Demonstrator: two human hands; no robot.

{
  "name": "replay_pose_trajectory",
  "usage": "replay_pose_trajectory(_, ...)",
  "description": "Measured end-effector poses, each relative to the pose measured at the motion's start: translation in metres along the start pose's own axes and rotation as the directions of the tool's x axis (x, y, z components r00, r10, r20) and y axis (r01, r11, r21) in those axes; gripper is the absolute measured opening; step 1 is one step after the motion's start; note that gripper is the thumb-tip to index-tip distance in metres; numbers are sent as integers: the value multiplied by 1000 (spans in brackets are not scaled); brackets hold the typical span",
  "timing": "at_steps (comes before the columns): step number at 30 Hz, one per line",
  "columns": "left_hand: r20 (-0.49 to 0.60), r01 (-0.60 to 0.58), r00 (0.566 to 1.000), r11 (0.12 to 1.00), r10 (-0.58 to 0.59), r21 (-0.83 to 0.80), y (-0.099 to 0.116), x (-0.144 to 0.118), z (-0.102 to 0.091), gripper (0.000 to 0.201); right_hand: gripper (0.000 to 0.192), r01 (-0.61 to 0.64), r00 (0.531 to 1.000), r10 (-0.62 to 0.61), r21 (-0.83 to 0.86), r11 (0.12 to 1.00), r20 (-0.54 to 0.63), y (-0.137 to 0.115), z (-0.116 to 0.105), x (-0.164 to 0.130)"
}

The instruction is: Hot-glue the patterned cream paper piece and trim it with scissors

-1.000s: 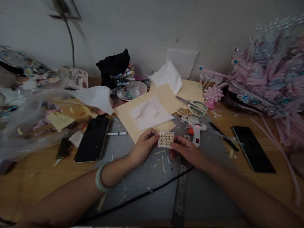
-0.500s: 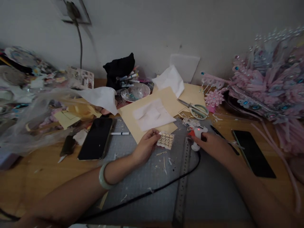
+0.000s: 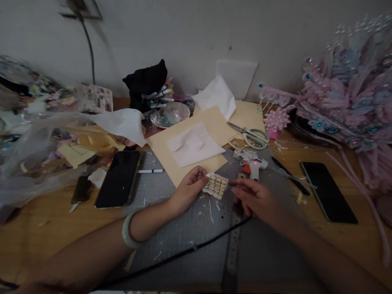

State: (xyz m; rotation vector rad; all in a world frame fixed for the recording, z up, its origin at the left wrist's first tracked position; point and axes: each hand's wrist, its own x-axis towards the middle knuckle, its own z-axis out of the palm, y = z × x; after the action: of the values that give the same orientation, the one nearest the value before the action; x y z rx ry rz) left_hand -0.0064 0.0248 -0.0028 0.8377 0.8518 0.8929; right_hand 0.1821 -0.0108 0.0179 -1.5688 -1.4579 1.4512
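My left hand [image 3: 192, 185], with a pale bangle [image 3: 129, 232] on its wrist, pinches the left edge of a small cream piece [image 3: 217, 185] patterned with rows of dark-outlined ovals. At the piece's right edge is my right hand [image 3: 252, 197], fingers apart and the index fingertip close to the corner; whether it touches I cannot tell. Just beyond this hand a white glue gun [image 3: 255, 166] with an orange nozzle and a red light lies on the grey cutting mat [image 3: 190, 228]. A metal ruler [image 3: 233, 245] runs partly under the right hand.
Scissors [image 3: 252, 136] lie on cream card sheets [image 3: 159, 147] behind the hands. Two phones, one at left [image 3: 118, 179] and one at right [image 3: 329, 192], flank the mat. A black cable [image 3: 171, 256] crosses the front. Pink beaded ornaments [image 3: 346, 110] crowd the right, and plastic film [image 3: 39, 151] the left.
My right hand has let go of the glue gun and moved left to the patterned piece. The left hand still holds the piece, now tilted a little. The view has shifted slightly.
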Motion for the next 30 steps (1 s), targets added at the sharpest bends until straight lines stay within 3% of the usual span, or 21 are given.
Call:
replay_pose_trajectory(4, 110, 33, 993, 998, -39, 59, 0, -3, 1, 22, 27, -27, 996, 19, 89, 996, 87, 7, 9, -1)
replay_pose_trajectory(10, 146, 42, 988, 999, -42, 2, 0, -4, 5, 31, 22, 19, 998, -24, 74, 997, 61, 9, 10, 2)
replay_pose_trajectory(14, 107, 50, 993, 999, -50, -1, -2, -3, 4, 36, 21, 32, 999, -34, 73, 997, 29, 4, 7, 2)
replay_pose_trajectory(17, 55, 37, 998, 999, -36, -16, -3, -1, 2, 39, 22, 66, 995, -62, 52, 996, -78, -3, -6, 0)
replay_pose_trajectory(19, 48, 34, 998, 999, -33, -26, -3, 0, 0, 40, 28, 115, 975, -118, -26, 993, -186, -6, -21, 1)
replay_pose_trajectory(21, 57, 28, 998, 999, -26, -36, -3, 0, 0, 39, 36, 101, 947, -165, -233, 967, -274, -6, -38, 5)
replay_pose_trajectory(24, 59, 8, 998, 999, -5, -44, -2, -1, 1, 38, 37, -114, 931, -110, -560, 821, -349, -1, -58, 14)
replay_pose_trajectory(30, 11, 38, 999, 998, -38, -54, 1, -1, 1, 37, 55, -283, 946, 86, -670, 686, -311, 5, -59, 24)
